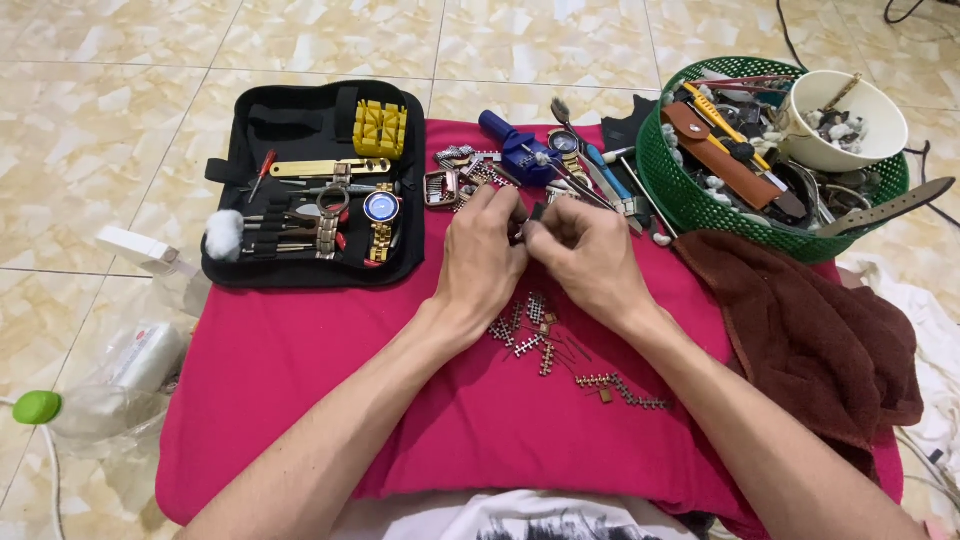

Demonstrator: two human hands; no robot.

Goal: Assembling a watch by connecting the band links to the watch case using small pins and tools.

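Head view: both hands pinch a small dark part over the red cloth point(300, 400).
Left hand point(483, 262) and right hand point(587, 258) meet, fingers closed around it; loose watch-band links point(530, 335) lie at 6 o'clock, black tool case point(315, 185) at 9.

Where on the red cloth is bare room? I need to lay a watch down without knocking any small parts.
The red cloth is bare at its near left, between the black tool case and the left forearm. A smaller patch lies between the forearms, near the body. It is crowded under both hands with loose band links, along the far edge with tools, and at right by the brown towel.
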